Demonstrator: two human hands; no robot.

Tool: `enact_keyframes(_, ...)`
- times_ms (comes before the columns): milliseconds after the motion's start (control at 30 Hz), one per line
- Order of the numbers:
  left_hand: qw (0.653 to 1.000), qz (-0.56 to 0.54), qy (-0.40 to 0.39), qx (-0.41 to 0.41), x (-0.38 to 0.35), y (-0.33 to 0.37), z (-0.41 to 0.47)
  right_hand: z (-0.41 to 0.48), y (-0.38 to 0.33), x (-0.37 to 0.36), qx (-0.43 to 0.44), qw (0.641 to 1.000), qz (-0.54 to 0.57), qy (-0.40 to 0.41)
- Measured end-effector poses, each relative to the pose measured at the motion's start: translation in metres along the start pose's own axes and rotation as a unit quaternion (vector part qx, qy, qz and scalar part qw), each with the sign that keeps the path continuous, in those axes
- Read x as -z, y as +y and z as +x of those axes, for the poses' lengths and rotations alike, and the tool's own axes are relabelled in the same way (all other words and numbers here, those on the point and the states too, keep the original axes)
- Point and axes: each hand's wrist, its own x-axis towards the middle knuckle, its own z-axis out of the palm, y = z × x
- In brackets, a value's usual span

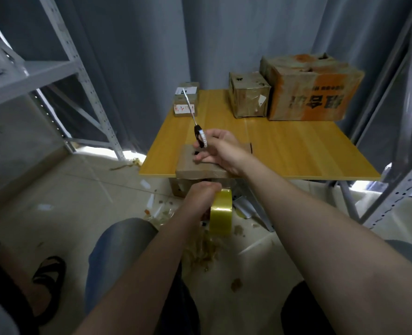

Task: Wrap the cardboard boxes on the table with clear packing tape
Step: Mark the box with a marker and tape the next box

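My left hand [201, 192] grips the tape roll [220, 213] just below the table [296, 151] edge, beneath the near box [190, 165]. My right hand [218, 148] is over that box, fingers curled round scissors [198, 133] with the blades pointing away. At the far edge stand a small box [186, 99], a medium box [248, 95] and a large box [311, 88]. Scraps [200, 252] litter the floor.
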Motion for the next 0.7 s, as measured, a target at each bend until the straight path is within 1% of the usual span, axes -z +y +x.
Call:
enact_keyframes(133, 0.999, 0.012, -0.01, -0.036, 0.004, -0.008, 0.003, 0.013, 0.011, 0.003, 0.014, 0.998, -0.044, 0.034)
enact_keyframes(233, 0.999, 0.022, -0.01, -0.043, 0.005, -0.009, 0.003, 0.018, 0.017, 0.004, 0.023, 0.996, -0.068, 0.05)
enact_keyframes(300, 0.999, 0.044, -0.012, -0.026, 0.003, -0.007, 0.003, 0.019, 0.018, 0.003, 0.021, 0.995, -0.078, 0.054)
enact_keyframes(400, 0.997, 0.047, -0.035, 0.05, 0.002, -0.001, 0.002, 0.018, 0.017, 0.003, 0.017, 0.994, -0.089, 0.065)
enact_keyframes(433, 0.997, 0.04, -0.033, 0.061, 0.002, -0.001, 0.003, 0.018, 0.017, 0.003, 0.019, 0.993, -0.092, 0.068)
enact_keyframes(567, 0.999, 0.026, -0.025, 0.008, -0.002, -0.017, 0.005, 0.016, 0.016, 0.001, 0.034, 0.991, -0.111, 0.07)
enact_keyframes(633, 1.0, -0.01, -0.029, -0.002, -0.004, -0.024, -0.003, 0.014, 0.015, 0.0, 0.036, 0.991, -0.11, 0.07)
enact_keyframes(700, 1.0, -0.014, -0.014, -0.007, -0.004, -0.024, 0.0, 0.013, 0.015, 0.0, 0.033, 0.992, -0.103, 0.069)
